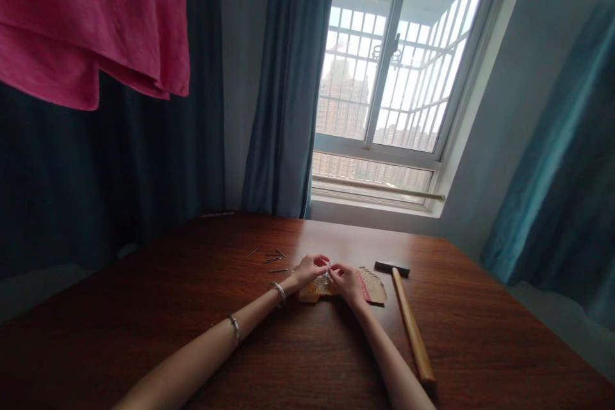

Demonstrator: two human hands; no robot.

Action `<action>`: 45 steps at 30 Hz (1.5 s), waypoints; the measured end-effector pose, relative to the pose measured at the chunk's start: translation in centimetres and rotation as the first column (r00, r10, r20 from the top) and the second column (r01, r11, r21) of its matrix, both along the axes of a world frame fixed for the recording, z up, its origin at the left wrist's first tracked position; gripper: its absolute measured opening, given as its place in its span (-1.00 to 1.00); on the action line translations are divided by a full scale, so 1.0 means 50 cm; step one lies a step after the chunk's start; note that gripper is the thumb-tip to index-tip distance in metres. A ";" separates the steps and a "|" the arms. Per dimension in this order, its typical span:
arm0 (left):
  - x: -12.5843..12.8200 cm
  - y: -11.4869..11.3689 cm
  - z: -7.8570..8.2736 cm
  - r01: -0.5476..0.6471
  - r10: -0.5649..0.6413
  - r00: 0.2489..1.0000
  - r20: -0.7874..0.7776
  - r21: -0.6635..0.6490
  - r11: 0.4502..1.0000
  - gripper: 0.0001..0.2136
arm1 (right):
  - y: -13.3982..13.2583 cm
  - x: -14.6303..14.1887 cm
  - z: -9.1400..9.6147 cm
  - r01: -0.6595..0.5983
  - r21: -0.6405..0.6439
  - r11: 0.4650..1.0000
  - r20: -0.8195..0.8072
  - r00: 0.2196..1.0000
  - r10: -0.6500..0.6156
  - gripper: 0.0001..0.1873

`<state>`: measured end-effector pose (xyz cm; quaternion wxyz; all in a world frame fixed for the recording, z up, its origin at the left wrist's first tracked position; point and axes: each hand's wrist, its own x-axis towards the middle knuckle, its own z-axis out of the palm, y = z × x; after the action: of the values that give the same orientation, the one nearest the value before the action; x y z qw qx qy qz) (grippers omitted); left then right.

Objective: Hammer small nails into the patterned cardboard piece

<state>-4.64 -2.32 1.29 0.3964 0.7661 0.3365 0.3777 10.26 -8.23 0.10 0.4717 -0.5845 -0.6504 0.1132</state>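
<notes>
My left hand and my right hand meet over a patterned piece that looks like cardboard, tan with pink marks and rows of dots. The fingers of both hands are pinched together around something small and silvery, too small to name. Part of the patterned piece is hidden beneath the hands. To the right of it lies a hammer with a wooden handle and a dark head. Several nails are scattered on the table left of my left hand.
The brown wooden table stretches out to a window with bars outside. Blue curtains hang beside it. A pink cloth hangs at upper left.
</notes>
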 end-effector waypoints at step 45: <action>0.008 -0.018 -0.003 -0.089 0.090 0.995 -0.033 0.022 0.996 -0.79 | -0.171 0.261 0.070 0.615 -0.477 0.628 0.435 0.786 -0.439 -0.83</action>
<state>-4.22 -3.24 1.12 0.3655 0.7605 0.3732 0.3856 23.32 -16.80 3.61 0.1795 -0.8771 -0.4375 0.0839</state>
